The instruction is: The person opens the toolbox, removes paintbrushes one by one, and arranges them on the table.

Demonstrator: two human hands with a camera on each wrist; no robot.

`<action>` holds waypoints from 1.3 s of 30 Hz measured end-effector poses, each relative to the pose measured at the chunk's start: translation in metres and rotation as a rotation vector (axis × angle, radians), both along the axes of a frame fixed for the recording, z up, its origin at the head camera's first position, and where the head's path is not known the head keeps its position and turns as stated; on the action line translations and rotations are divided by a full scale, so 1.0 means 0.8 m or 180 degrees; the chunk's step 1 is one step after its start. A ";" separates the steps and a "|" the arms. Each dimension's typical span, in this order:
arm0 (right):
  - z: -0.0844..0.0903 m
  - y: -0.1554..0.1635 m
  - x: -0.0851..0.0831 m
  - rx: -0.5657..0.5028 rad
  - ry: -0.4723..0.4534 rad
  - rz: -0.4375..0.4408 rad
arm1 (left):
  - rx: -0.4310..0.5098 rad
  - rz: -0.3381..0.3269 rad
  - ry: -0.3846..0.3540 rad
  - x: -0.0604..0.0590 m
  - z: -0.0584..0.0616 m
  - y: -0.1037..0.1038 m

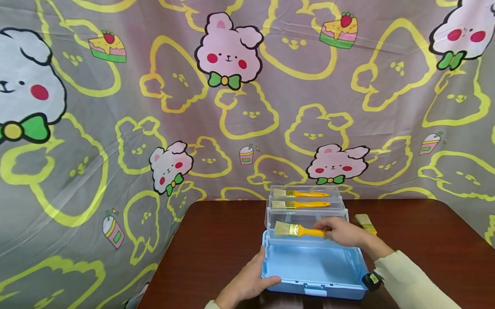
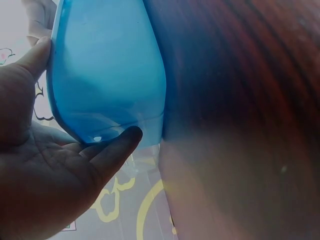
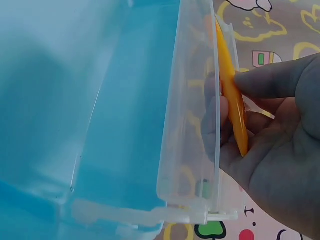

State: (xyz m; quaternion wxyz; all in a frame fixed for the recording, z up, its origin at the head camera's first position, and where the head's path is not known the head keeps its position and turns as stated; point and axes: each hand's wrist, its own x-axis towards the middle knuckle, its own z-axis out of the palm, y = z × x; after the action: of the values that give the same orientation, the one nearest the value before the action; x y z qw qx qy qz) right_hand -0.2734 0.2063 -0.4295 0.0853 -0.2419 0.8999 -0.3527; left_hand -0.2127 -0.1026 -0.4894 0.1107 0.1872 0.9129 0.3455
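Observation:
A light-blue toolbox (image 1: 312, 263) with clear fold-out trays (image 1: 307, 214) stands raised on the table. My right hand (image 1: 342, 230) pinches the yellow handle of a paintbrush (image 1: 301, 230) at the lowest tray, bristles pointing left. In the right wrist view, thumb and fingers hold that handle (image 3: 232, 95) beside the clear tray wall. My left hand (image 1: 252, 277) rests against the toolbox's front left corner, thumb at the front and fingers straight along the side. The left wrist view shows the fingers (image 2: 117, 150) touching the blue side wall (image 2: 110, 65).
Two more paintbrushes lie in the upper trays, the top brush (image 1: 302, 194) and the middle brush (image 1: 302, 205). Another paintbrush (image 1: 365, 224) lies on the table, right of the toolbox. Behind the brown table (image 1: 217, 237) hangs a patterned curtain (image 1: 181, 129).

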 end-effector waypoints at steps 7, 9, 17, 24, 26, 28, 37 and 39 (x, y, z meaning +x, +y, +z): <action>0.008 0.009 0.010 -0.0049 0.0061 -0.0317 | 0.0056 0.0017 -0.0034 -0.002 0.000 0.000; 0.011 0.014 0.012 -0.0084 0.0093 -0.0348 | 0.0034 0.0012 -0.0016 -0.001 0.002 0.000; 0.020 0.036 0.020 -0.0165 0.0051 -0.0534 | 0.0046 -0.0045 0.0050 0.000 0.005 0.000; 0.024 0.054 0.025 -0.0225 0.0168 -0.0567 | 0.0087 -0.0090 0.0181 -0.003 0.004 -0.002; 0.022 0.058 0.027 -0.0242 0.0151 -0.0639 | 0.0080 -0.0087 0.0143 -0.002 0.004 -0.002; 0.020 0.063 0.029 -0.0245 0.0137 -0.0733 | 0.0067 -0.0077 0.0082 -0.002 0.004 -0.003; 0.017 0.093 0.037 -0.0466 0.0042 -0.0938 | 0.0071 -0.0069 0.0079 0.001 0.002 -0.001; 0.016 0.100 0.037 -0.0472 0.0039 -0.0987 | 0.0085 -0.0067 0.0070 0.002 0.003 0.000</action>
State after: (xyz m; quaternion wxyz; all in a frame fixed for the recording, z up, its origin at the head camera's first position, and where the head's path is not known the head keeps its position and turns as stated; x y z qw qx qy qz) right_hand -0.2435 0.2864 -0.4167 0.0063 -0.1080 0.8984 -0.4256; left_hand -0.2112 -0.1029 -0.4870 0.1018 0.2021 0.9073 0.3544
